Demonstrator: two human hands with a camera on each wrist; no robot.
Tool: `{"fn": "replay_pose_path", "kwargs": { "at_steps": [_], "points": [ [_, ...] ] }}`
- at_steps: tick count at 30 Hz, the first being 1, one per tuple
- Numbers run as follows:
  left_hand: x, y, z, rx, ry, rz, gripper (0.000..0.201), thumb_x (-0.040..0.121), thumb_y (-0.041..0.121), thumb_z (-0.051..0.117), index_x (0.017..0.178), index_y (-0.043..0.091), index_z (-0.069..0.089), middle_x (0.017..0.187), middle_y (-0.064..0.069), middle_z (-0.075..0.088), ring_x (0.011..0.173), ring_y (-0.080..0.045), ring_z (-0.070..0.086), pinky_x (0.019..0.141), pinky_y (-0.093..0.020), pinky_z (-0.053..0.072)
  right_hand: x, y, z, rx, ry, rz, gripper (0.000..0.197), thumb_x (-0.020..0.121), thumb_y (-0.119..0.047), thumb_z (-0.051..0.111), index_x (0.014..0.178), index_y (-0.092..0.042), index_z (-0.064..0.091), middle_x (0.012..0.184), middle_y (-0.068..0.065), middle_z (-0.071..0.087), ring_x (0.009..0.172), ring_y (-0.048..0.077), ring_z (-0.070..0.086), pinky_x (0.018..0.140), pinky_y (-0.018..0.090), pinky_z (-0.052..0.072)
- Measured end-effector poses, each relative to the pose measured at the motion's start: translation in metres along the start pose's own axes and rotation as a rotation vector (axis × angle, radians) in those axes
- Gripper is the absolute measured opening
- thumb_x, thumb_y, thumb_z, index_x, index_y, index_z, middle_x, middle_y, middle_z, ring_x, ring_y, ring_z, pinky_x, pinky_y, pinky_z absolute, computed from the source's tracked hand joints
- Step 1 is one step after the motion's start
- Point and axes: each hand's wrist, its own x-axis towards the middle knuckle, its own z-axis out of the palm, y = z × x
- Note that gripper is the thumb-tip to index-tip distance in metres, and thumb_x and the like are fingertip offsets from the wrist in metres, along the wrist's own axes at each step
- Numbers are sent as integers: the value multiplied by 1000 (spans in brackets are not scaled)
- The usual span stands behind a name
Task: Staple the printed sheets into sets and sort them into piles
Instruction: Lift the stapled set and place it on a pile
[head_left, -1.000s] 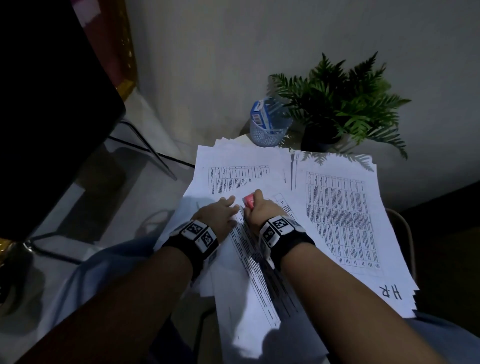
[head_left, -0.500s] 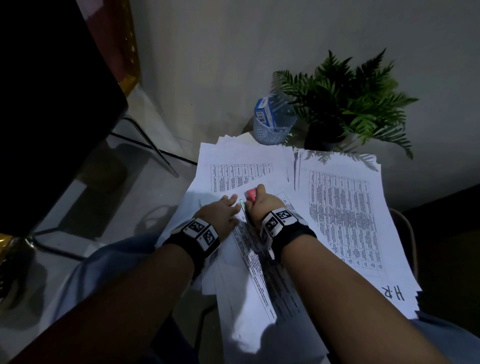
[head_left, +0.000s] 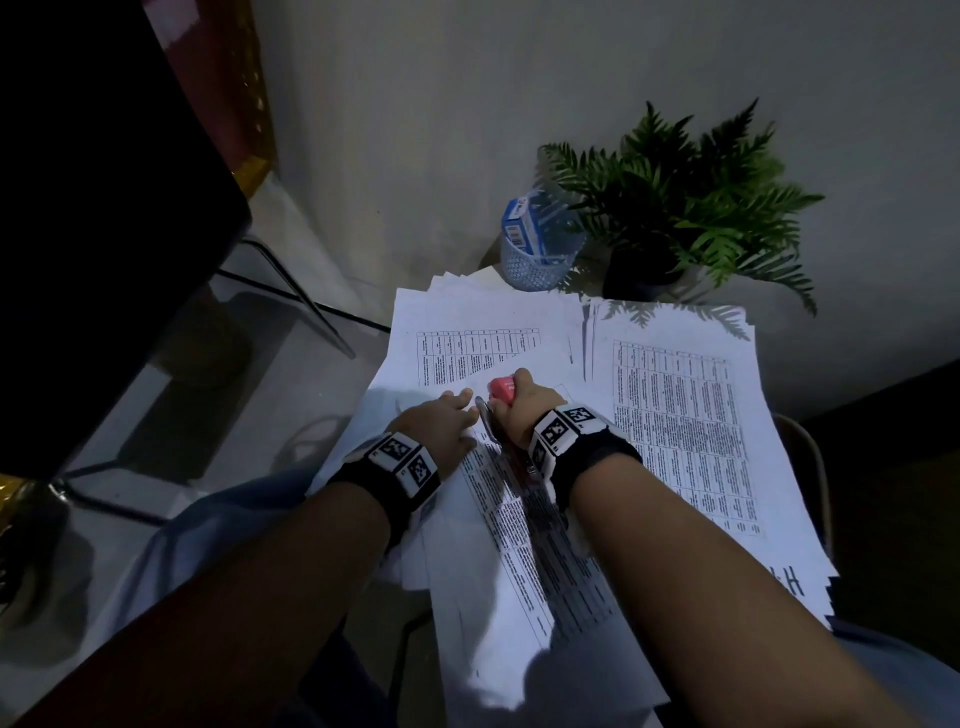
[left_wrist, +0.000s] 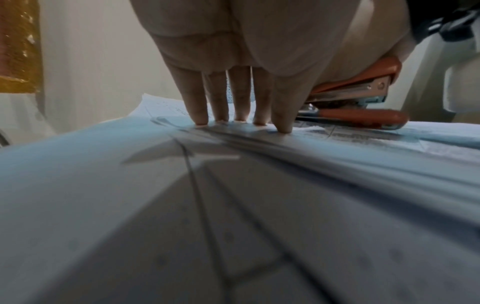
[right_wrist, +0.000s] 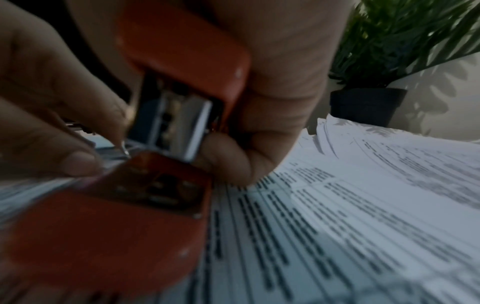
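My right hand (head_left: 514, 402) grips a red stapler (head_left: 502, 388) at the top corner of a tilted set of printed sheets (head_left: 524, 525). In the right wrist view the stapler (right_wrist: 155, 127) stands slightly apart at its mouth, with my thumb and fingers curled round it. My left hand (head_left: 452, 415) lies just left of it, and its straight fingertips (left_wrist: 200, 117) press down on the sheets' edge (left_wrist: 259, 139), beside the stapler (left_wrist: 363, 96). Under the set lie a left pile (head_left: 467, 332) and a right pile (head_left: 685, 415) of printed tables.
A blue mesh cup (head_left: 537, 262) holding a small blue box stands behind the piles, next to a potted fern (head_left: 680, 208) by the wall. A large dark object (head_left: 104, 208) fills the left. A curved chair frame (head_left: 818, 467) shows at the right, with floor below left.
The stapler's metal part now shows between my hands, where a second ago only its red top showed. Both hands stay at the same corner of the sheets.
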Motion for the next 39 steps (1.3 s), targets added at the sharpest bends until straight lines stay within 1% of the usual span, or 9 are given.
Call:
{"fn": "replay_pose_path", "kwargs": {
  "at_steps": [4, 9, 13, 16, 20, 23, 27, 30, 39],
  "points": [
    [8, -6, -3, -88, 76, -26, 42, 92, 34, 49, 131, 21, 51, 150, -1, 34, 133, -20, 35, 110, -37, 31, -18, 11, -7, -66, -56, -12, 38, 97, -33, 44, 127, -13, 33, 109, 12, 58, 87, 26, 54, 78, 33, 43],
    [14, -9, -7, -32, 236, -231, 68, 74, 52, 70, 126, 15, 46, 128, -6, 45, 117, -26, 43, 94, -39, 40, -32, 62, -31, 15, 52, 202, 55, 98, -30, 44, 142, -10, 19, 116, 14, 59, 104, 29, 58, 89, 35, 45],
    [20, -9, -20, 44, 75, -303, 70, 74, 57, 68, 124, 14, 44, 125, -7, 49, 119, -27, 43, 97, -39, 33, -29, 100, -48, 96, 205, 386, 57, 94, -31, 50, 138, -5, 25, 123, 22, 56, 112, 36, 55, 90, 38, 43],
    [17, -8, -32, -101, -33, -308, 53, 85, 43, 63, 126, 14, 47, 131, -9, 48, 121, -28, 46, 96, -36, 37, -37, 110, -55, 78, 321, 434, 58, 90, -36, 54, 134, -6, 33, 128, 23, 47, 116, 38, 50, 90, 40, 42],
    [-6, -3, -40, -438, 143, -205, 40, 85, 23, 63, 122, 15, 51, 124, -7, 59, 107, -23, 56, 84, -26, 40, -55, 95, -66, 237, 539, 236, 30, 86, -33, 58, 111, -15, 56, 114, 13, 55, 101, 32, 57, 86, 39, 47],
    [-32, 8, -48, -616, 292, -115, 41, 83, 14, 65, 123, 18, 56, 122, -3, 62, 107, -20, 58, 91, -27, 44, -74, 67, -64, 587, 441, 71, 9, 84, -27, 64, 82, -19, 67, 87, 2, 68, 84, 22, 63, 77, 30, 53],
    [-65, 27, -55, -616, 367, -11, 32, 81, 23, 62, 113, 25, 63, 108, 3, 67, 102, -20, 62, 87, -28, 47, -103, 37, -59, 842, 322, 23, 17, 83, -30, 67, 89, -15, 73, 84, -3, 67, 73, 12, 59, 62, 9, 46],
    [-84, 38, -60, -503, 387, 55, 29, 77, 32, 56, 105, 34, 64, 107, 4, 69, 101, -20, 61, 88, -34, 48, -119, 28, -55, 1004, 283, 42, 31, 82, -34, 69, 103, -12, 70, 94, 2, 65, 86, 18, 59, 78, 25, 45],
    [-122, 55, -77, -345, 431, 71, 12, 86, 32, 55, 94, 33, 64, 94, 9, 67, 90, -18, 60, 78, -29, 45, -151, 27, -57, 987, 376, -47, 10, 83, -21, 63, 74, -18, 67, 69, -2, 60, 64, 14, 52, 56, 23, 39]
  ]
}}
